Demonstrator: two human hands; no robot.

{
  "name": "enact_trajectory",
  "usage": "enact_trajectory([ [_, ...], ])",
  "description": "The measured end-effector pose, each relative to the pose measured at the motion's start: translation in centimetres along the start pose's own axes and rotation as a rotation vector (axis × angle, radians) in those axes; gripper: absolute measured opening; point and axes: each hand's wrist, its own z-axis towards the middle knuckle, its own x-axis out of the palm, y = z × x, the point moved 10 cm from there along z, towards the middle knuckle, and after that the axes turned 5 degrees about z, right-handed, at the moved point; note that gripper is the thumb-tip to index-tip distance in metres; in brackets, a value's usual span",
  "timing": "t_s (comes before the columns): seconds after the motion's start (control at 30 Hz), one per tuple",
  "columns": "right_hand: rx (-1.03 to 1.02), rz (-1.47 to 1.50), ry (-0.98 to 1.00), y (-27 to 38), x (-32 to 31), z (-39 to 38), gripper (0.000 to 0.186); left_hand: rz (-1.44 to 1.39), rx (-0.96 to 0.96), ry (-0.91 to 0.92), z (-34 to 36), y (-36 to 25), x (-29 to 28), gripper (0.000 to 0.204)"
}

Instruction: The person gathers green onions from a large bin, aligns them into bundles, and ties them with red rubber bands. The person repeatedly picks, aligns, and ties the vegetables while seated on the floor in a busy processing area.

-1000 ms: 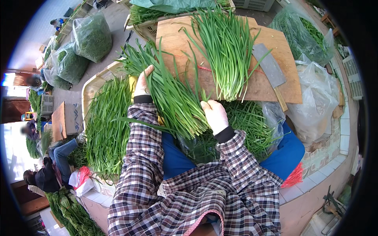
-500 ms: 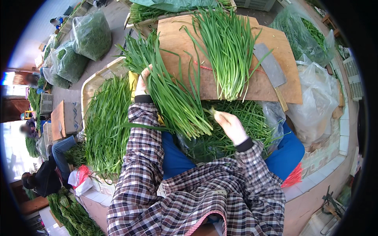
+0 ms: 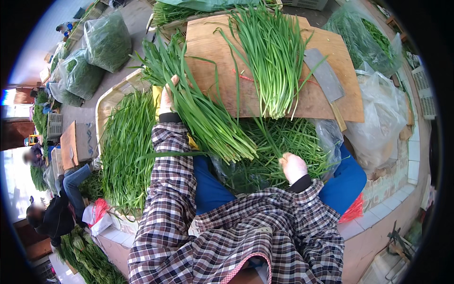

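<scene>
My left hand (image 3: 167,98) is closed around a thick bunch of garlic chives (image 3: 203,113), whose pale cut ends point down toward the right. At the lower right, my right hand (image 3: 292,168) is pinched on a few green chive leaves (image 3: 269,139) that trail up and left from the fingers. Beneath it lies a heap of loose chive leaves (image 3: 302,137) in a clear plastic bag. Another bunch of chives (image 3: 276,71) rests on the wooden board (image 3: 213,35), across a red tie. A cleaver (image 3: 326,75) with a wooden handle lies beside that bunch.
On the left stands a pale crate (image 3: 106,98) full of chives. Clear plastic bags (image 3: 378,113) sit at the right, and filled bags (image 3: 108,42) stand at the far left. Red ties (image 3: 352,208) hang near my right knee. Another person (image 3: 54,215) sits at the lower left.
My right hand has moved down and to the right, away from the bunch's cut ends, drawing a few leaves with it. My left hand and its bunch have shifted slightly up and left.
</scene>
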Motion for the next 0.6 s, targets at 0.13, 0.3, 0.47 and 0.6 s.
enact_trajectory([
  [0.13,-0.324,0.176,-0.172,8.8,-5.4,-0.7,0.027,0.018,0.088,0.149,1.5,-0.3,-0.8,0.03],
  [0.3,-0.508,0.576,-0.271,12.3,-6.4,0.1,0.035,0.037,0.08,0.057,1.6,-0.6,-1.6,0.032],
  [0.47,-0.655,0.075,-0.262,16.1,-5.7,-1.7,0.051,-0.035,0.105,0.064,1.3,-0.7,-1.3,0.033],
  [0.6,-0.803,-0.134,-0.313,16.1,-3.8,-1.7,0.012,-0.003,0.124,0.223,1.5,-1.5,-1.0,0.029],
])
